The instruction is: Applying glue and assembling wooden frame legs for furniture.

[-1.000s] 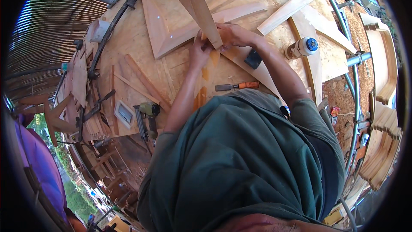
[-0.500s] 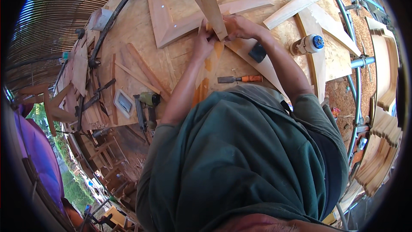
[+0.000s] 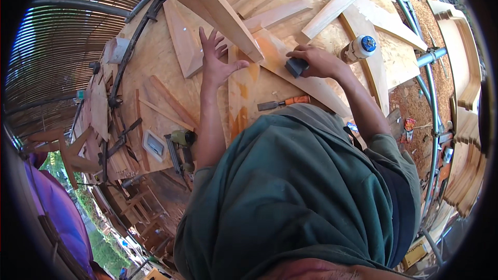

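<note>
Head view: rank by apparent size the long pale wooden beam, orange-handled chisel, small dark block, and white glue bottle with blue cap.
1. Long pale wooden beam
2. Orange-handled chisel
3. White glue bottle with blue cap
4. Small dark block under the right hand, partly hidden; fisheye bending leaves the last two unsure.

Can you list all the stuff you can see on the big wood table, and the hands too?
Workbench: one, pale chipboard top, under everything.
Long board: one, light wood, by the left fingertips.
Flat wood pieces: several, pale, top right.
Small block: one, dark grey, under the right hand.
Chisel: one, orange handle, near the chest.
Bottle: one, white with blue cap, right.
Nail gun: one, yellow-green, lower left.
Left hand: open, fingers spread.
Right hand: gripping the block.
</note>
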`<state>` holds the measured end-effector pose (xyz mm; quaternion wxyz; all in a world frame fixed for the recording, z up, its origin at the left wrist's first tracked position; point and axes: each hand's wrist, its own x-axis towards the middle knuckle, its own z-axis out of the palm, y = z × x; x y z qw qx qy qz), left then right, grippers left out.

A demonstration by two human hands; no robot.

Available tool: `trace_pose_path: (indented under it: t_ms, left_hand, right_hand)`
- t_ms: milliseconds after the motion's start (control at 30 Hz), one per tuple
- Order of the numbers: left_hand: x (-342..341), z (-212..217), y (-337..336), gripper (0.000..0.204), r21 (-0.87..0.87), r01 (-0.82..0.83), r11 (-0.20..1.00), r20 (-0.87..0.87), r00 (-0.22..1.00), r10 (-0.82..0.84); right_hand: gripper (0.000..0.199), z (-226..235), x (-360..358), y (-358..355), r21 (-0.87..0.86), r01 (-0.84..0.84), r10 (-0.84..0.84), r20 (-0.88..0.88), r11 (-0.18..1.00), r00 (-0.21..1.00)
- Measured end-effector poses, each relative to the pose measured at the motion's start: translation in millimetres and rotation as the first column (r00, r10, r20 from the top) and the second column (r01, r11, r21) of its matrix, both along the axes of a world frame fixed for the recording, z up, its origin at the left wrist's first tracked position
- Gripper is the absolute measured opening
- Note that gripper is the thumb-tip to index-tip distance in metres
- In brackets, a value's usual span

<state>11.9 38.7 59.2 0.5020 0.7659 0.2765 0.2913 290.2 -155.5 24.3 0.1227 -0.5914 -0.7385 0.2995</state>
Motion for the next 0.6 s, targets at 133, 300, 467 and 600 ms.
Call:
trace_pose_path:
  t_ms: [133,300,467,600]
  left_hand:
    - [-14,-28,-18,0.157,0.034,-0.038,0.999,0.01,0.999,0.038]
    - [-48,-68,-60,0.143,0.14,-0.19,0.972,-0.095,0.974,0.204]
    - [-76,-91,-101,0.129,0.147,-0.33,0.932,-0.16,0.922,0.352]
    - [-72,-83,-105,0.12,0.324,-0.329,0.887,-0.209,0.89,0.406]
  right_hand:
    - [0.074,19,-10,47,0.123,0.398,-0.389,-0.092,0.909,0.917]
    - [0.061,-8,-28,108,0.331,0.475,-0.492,-0.035,0.816,0.87]
    - [0.049,-24,-37,117,0.315,0.414,-0.424,-0.038,0.854,0.905]
    - [0.032,-21,-37,108,0.215,0.284,-0.296,0.025,0.934,0.955]
